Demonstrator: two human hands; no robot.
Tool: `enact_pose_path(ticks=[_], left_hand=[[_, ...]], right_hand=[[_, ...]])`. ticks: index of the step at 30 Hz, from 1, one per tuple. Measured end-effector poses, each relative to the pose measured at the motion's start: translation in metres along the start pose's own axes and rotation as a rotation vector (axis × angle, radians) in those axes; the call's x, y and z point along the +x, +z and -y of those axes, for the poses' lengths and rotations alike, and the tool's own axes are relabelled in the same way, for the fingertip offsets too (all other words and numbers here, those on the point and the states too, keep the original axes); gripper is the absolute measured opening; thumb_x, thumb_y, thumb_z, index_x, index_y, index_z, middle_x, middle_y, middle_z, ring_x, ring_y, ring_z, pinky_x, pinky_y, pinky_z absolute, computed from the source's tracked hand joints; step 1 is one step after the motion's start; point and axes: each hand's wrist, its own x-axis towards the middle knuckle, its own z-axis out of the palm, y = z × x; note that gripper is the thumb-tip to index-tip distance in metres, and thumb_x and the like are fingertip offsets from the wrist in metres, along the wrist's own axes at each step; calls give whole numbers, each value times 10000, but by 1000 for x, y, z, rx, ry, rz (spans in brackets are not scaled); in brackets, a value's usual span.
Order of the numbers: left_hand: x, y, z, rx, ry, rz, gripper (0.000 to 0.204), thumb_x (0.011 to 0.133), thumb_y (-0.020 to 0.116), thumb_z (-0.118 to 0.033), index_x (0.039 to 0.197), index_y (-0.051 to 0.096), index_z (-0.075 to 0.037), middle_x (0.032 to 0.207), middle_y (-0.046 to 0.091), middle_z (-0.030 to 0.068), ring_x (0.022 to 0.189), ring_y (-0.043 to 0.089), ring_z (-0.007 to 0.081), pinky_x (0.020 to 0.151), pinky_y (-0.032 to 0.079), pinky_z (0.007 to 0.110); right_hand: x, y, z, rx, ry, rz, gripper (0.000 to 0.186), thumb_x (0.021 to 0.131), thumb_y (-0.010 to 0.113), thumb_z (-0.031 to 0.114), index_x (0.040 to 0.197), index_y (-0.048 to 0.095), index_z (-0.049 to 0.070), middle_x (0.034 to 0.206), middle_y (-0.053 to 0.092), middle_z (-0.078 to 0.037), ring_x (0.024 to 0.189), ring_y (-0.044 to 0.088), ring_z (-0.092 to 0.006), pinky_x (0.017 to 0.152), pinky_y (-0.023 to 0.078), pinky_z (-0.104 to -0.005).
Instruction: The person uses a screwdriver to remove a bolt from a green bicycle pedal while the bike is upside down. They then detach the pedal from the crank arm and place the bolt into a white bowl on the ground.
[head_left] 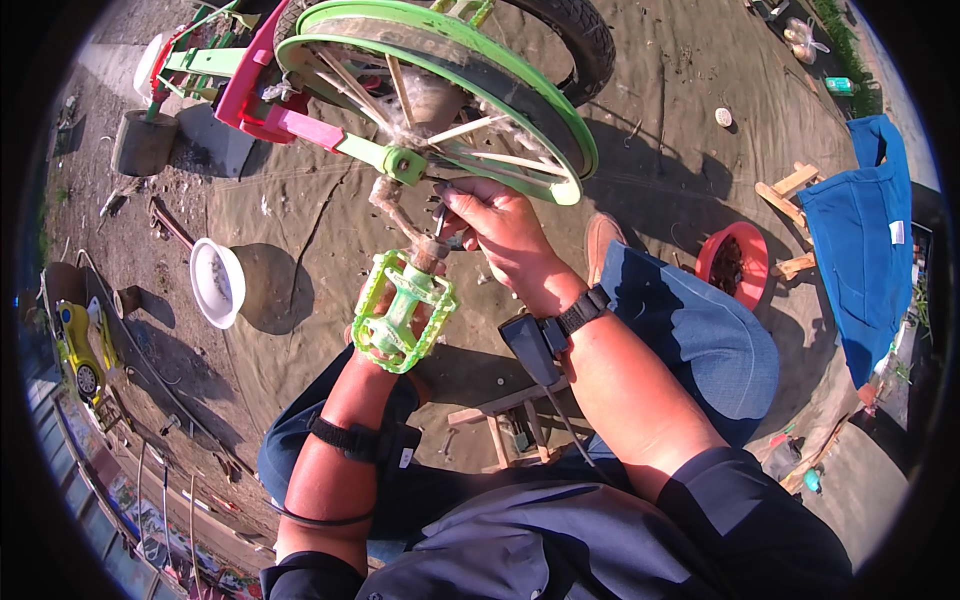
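A small wheel with a bright green rim (578,150) and pale spokes is held in a pink and green frame (310,128). From its hub a rusty brown crank arm (398,212) runs down to a light green pedal (404,312). My right hand (500,228) is closed beside the crank, thumb and fingers pinching a thin metal rod (441,218) near the crank's lower end. Behind the pedal is my left hand (388,298); the pedal covers most of its fingers, so its grip does not show.
A white bowl (217,283) stands on the ground cloth to the left, near a yellow toy car (82,350). On the right are a red basin (733,265) with dark contents and blue cloth (860,240) over a wooden stool (790,195). A low wooden stool (515,425) lies between my legs.
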Motion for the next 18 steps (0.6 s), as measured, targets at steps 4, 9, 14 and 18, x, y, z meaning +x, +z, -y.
enact_pose_path(ticks=[4,9,14,18], left_hand=[[-12,17,-15,522,147,-25,304,928,634,-226,1168,589,-44,1046,650,107,867,647,188,694,557,288],[-20,26,-34,726,265,-41,294,902,697,-202,1131,610,-40,967,666,38,806,636,122,673,528,247],[-26,22,-42,617,247,146,344,886,728,-225,1151,613,-38,970,663,4,824,622,92,709,500,231],[-26,17,-47,560,184,212,390,866,748,-226,1174,611,-29,1004,666,21,856,626,105,736,508,248]], right_hand=[[-1,2,-1,27,15,19,175,946,626,195,1017,665,40,812,672,-16,684,661,-103,551,452,-229],[-2,3,-2,49,57,35,187,953,617,218,1039,672,61,871,696,-28,747,664,-101,594,476,-214],[-3,6,0,73,84,-2,194,955,605,225,1019,660,51,852,695,-43,719,668,-121,577,472,-231],[-2,6,2,82,106,8,219,953,596,249,1007,655,45,830,687,-48,712,666,-127,576,469,-239]])
